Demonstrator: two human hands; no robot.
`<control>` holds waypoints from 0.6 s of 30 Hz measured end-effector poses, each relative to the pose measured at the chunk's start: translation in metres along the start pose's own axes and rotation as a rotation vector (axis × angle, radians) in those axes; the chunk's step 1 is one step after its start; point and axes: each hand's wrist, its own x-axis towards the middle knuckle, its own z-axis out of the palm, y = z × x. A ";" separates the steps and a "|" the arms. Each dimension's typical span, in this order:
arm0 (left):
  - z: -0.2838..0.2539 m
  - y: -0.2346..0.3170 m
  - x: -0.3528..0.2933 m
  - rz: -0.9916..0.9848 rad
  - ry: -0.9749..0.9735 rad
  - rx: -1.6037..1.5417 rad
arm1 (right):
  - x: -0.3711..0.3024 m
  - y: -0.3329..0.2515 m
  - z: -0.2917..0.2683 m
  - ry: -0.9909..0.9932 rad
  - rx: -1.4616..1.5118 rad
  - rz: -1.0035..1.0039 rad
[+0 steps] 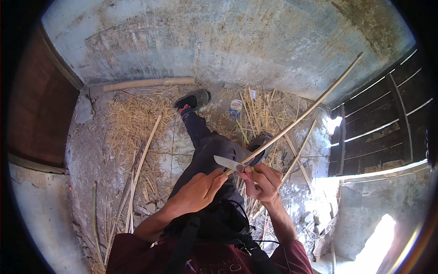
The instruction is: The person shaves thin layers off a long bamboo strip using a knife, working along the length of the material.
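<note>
A knife [226,163] with a broad pale blade lies across a long bamboo strip [305,113]. My right hand [263,182] is closed round the knife's handle, the blade pointing left. My left hand [199,192] grips the near end of the strip, with thumb and fingers just below the blade. From there the strip rises slantwise past my legs to the far right, its tip in front of the wall. Most of the knife handle is hidden in my right hand.
Heaps of straw-coloured shavings [137,125] cover the floor round my outstretched legs. More strips [142,166] lie on both sides. A bamboo pole [150,84] rests along the far wall [219,45]. A small packet [236,107] sits beyond my legs, and dark slats [378,123] stand at the right.
</note>
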 end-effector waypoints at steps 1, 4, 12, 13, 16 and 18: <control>0.001 0.001 0.000 0.006 0.004 -0.003 | 0.001 0.000 0.000 0.011 -0.003 -0.008; 0.000 0.003 0.002 0.000 -0.009 -0.008 | 0.000 0.001 0.000 0.025 -0.030 -0.025; -0.007 0.006 0.003 -0.008 -0.054 0.007 | -0.002 0.004 0.002 0.049 -0.055 -0.056; -0.007 0.007 0.002 -0.004 -0.050 0.025 | -0.002 0.003 0.001 0.044 -0.059 -0.061; -0.008 0.009 0.002 0.001 -0.048 0.049 | -0.001 0.002 0.000 0.046 -0.072 -0.075; -0.008 0.006 0.001 -0.008 -0.060 0.024 | 0.001 0.002 0.000 0.049 -0.080 -0.083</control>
